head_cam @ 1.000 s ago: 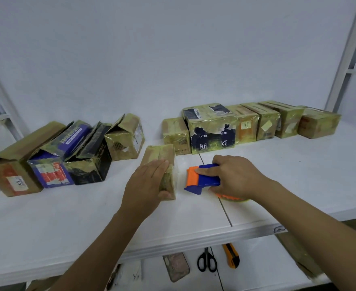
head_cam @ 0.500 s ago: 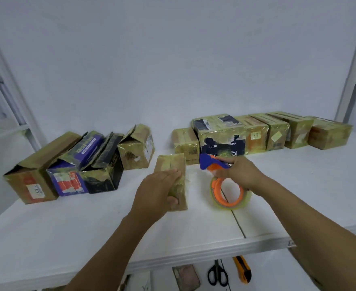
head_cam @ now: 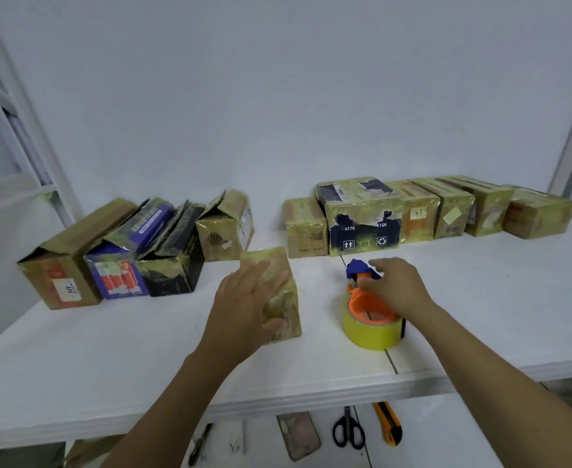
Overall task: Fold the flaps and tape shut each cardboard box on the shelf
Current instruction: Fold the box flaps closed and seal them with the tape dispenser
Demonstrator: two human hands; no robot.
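A small tape-covered cardboard box (head_cam: pixel 289 298) lies mid-shelf. My left hand (head_cam: pixel 247 298) holds it, fingers flat over its top and thumb hooked round its near end. To its right stands the tape dispenser (head_cam: pixel 369 332), a yellow roll on an orange hub with a blue handle. My right hand (head_cam: pixel 396 285) is over it, thumb and index finger on either side of the handle. Several boxes with raised flaps (head_cam: pixel 122 261) lean together at the left. A row of taped boxes (head_cam: pixel 362 217) lines the wall at the right.
The white shelf (head_cam: pixel 480 298) has a seam running to its front edge just right of the dispenser. On a lower surface lie scissors (head_cam: pixel 348 430), an orange utility knife (head_cam: pixel 389 423) and a phone (head_cam: pixel 300 434). Shelf uprights stand at both sides.
My right hand lifted the dispenser from lying flat, turned it and stood it on its roll on the shelf. My left hand stayed on the small box.
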